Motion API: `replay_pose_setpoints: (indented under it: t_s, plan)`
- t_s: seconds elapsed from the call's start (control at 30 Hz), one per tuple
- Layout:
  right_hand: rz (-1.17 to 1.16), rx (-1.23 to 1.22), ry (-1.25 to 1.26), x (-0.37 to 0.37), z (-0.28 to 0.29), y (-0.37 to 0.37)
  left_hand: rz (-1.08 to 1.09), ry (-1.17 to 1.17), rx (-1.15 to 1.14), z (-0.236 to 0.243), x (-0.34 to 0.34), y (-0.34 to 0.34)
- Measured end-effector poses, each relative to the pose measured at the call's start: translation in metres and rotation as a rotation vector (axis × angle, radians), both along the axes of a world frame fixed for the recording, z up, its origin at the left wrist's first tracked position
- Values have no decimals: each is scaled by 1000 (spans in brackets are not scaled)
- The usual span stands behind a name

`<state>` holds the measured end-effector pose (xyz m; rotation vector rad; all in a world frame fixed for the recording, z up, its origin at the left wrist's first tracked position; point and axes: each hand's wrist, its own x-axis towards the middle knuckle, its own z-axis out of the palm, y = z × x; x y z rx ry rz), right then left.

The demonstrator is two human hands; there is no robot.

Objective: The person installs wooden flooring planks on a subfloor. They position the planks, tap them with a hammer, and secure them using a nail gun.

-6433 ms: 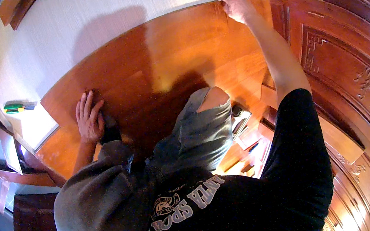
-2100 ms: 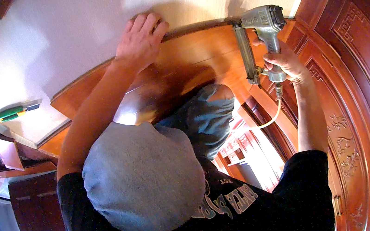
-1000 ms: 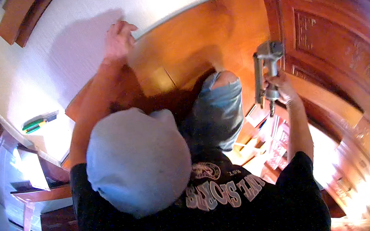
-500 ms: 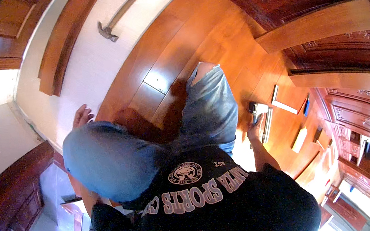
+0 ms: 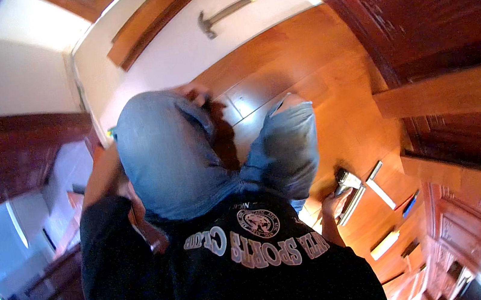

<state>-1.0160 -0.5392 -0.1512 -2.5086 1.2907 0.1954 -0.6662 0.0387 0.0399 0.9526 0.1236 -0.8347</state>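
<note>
My left hand point(image 5: 195, 93) shows just past my bent left knee point(image 5: 157, 142), over the edge of the wood floor. Its fingers are smeared by motion, and the knee hides its wrist. On the right, my right hand point(image 5: 331, 203) is closed round a handheld power tool point(image 5: 346, 181) with a dark end and a pale body, low over the planks. Close beside that tool lies a square point(image 5: 381, 192) with a metal blade. A claw hammer point(image 5: 223, 16) rests on the white underlay point(image 5: 180, 61) beyond my left knee.
A wooden board point(image 5: 159, 18) lies along the wall side. Carved reddish cabinet panels point(image 5: 422, 10) and a plank point(image 5: 445, 91) stand at right. Past the square are a blue slim tool point(image 5: 410, 204) and a pale yellow-ended bottle-like thing point(image 5: 385, 245).
My view has swung, shifting the scene. My left hand has moved from the underlay left of the knee round to its far side. My right hand still holds the power tool.
</note>
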Motion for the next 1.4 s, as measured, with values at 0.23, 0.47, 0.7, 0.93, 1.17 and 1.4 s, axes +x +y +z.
replay_pose_setpoints:
  t_s: [0.23, 0.47, 0.7, 0.93, 1.17, 1.4]
  plan:
    - [4, 119, 196, 30, 44, 18, -521, -329, -14, 19, 67, -78]
    - [241, -137, 137, 113, 82, 10, -518, -688, 287, -102, 148, -93]
    - [764, -272, -220, 309, 118, 20, 130, -871, 1458, -178, 363, 114]
    - [1084, -103, -130, 550, 65, 176, -274, -543, 1991, -174, 414, 294]
    - [1500, -90, -58, 727, 50, 370, -236, -760, 1974, -179, 412, 298]
    - [1666, -178, -100, 779, -9, 434, -33, -934, 1835, -199, 415, 309]
